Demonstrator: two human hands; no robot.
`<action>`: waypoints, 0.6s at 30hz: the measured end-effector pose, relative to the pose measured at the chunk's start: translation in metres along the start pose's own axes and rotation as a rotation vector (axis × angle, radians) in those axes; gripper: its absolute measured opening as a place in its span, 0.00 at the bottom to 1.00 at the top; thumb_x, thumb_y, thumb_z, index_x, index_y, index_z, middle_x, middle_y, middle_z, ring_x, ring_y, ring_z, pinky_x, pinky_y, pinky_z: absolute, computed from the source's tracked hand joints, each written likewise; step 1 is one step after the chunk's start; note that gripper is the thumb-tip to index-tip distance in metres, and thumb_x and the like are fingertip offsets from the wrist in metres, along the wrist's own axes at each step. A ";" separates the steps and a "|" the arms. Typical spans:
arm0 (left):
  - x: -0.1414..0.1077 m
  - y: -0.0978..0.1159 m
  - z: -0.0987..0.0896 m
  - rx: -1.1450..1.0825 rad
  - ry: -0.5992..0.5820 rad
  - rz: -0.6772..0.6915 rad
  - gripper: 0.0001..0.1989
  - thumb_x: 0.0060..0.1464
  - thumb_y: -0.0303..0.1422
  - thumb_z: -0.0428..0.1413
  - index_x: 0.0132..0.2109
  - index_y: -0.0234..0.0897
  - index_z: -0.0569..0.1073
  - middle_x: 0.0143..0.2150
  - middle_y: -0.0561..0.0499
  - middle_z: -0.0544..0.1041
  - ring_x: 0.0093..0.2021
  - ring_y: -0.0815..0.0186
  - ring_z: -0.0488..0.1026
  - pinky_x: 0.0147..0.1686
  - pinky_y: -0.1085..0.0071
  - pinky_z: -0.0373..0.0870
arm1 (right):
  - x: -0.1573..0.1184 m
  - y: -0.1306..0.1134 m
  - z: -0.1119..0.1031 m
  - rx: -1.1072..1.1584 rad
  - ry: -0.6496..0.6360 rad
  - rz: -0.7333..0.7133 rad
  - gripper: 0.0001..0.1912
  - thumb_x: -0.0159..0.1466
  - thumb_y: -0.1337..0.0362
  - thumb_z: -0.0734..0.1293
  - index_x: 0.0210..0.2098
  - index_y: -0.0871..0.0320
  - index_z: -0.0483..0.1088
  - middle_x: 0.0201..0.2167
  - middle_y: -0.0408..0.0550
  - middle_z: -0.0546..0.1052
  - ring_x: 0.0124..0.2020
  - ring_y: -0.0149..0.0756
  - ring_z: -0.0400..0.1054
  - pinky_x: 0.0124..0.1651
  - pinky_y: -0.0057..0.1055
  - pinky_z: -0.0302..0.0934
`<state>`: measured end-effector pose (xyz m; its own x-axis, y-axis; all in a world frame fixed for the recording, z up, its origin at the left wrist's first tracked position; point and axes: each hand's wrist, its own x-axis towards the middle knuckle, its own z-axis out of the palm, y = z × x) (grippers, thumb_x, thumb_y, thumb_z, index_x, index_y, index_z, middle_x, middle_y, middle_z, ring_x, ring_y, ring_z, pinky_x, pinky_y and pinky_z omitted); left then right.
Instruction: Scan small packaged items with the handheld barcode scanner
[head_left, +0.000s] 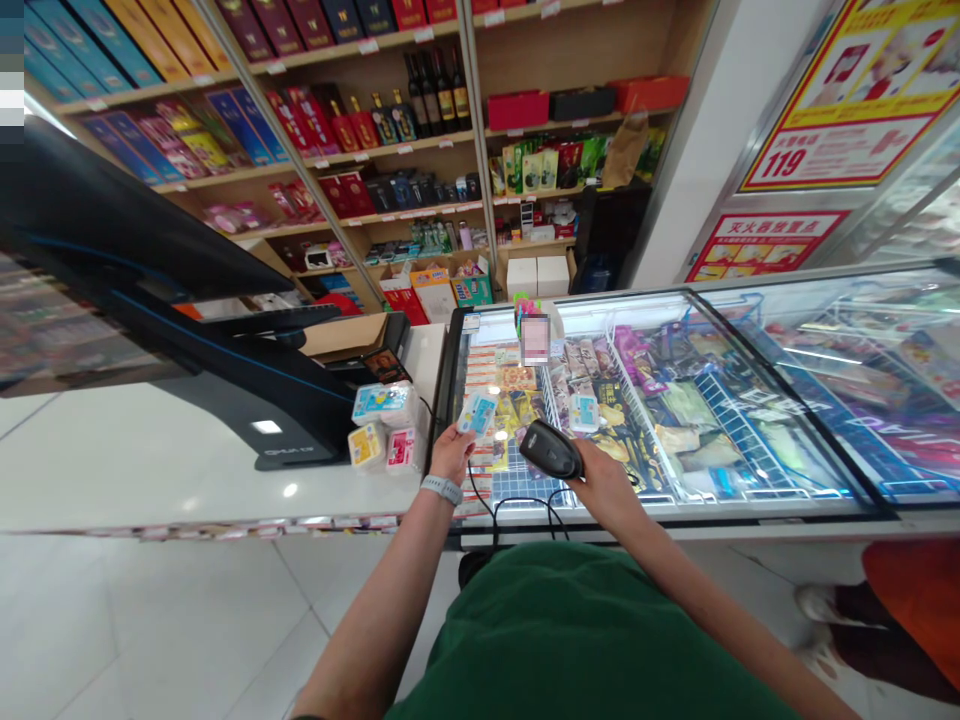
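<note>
My left hand (452, 454) pinches a small pack with a blue and white label (478, 413) over the left end of the glass-topped freezer (525, 515). In my right hand (600, 480) is a black barcode scanner (551, 450), its head pointing left toward that pack, with a gap between them. A similar blue-labelled pack (584, 412) lies on the freezer glass just beyond the scanner. Left of my left hand, several small white packs with blue, yellow and pink labels (384, 402) are stacked on the white counter (187, 490).
A black monitor on a stand (262, 410) rises from the counter at left, beside an open box (345, 338). The scanner's black cable (517, 500) loops near the freezer's front edge. Stocked shelves (390, 150) stand behind. At lower right is a person in orange (919, 600).
</note>
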<state>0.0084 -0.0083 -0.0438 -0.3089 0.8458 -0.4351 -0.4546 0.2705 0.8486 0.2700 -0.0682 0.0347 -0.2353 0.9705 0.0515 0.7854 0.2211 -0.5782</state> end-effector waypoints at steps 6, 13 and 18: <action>0.000 0.000 -0.002 0.002 -0.003 0.004 0.19 0.28 0.28 0.64 0.35 0.35 0.74 0.31 0.51 0.77 0.31 0.71 0.69 0.35 0.72 0.63 | 0.001 0.001 0.002 -0.012 0.011 -0.004 0.13 0.57 0.71 0.63 0.42 0.60 0.67 0.39 0.51 0.75 0.41 0.42 0.70 0.41 0.31 0.58; -0.002 0.002 -0.001 0.003 0.005 0.013 0.19 0.29 0.28 0.65 0.35 0.35 0.74 0.32 0.50 0.77 0.32 0.70 0.70 0.35 0.71 0.63 | 0.002 0.000 0.001 -0.029 0.000 -0.009 0.12 0.57 0.71 0.63 0.41 0.59 0.66 0.38 0.51 0.75 0.40 0.41 0.70 0.40 0.31 0.57; -0.001 0.001 -0.002 0.014 -0.002 0.013 0.18 0.30 0.29 0.65 0.35 0.36 0.74 0.32 0.50 0.77 0.32 0.70 0.70 0.35 0.72 0.63 | 0.003 -0.001 0.001 -0.003 -0.009 -0.020 0.12 0.57 0.71 0.63 0.42 0.59 0.66 0.39 0.51 0.75 0.41 0.42 0.70 0.41 0.31 0.58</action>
<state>0.0061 -0.0098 -0.0428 -0.3134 0.8502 -0.4231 -0.4387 0.2655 0.8585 0.2679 -0.0654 0.0343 -0.2562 0.9650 0.0558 0.7819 0.2408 -0.5750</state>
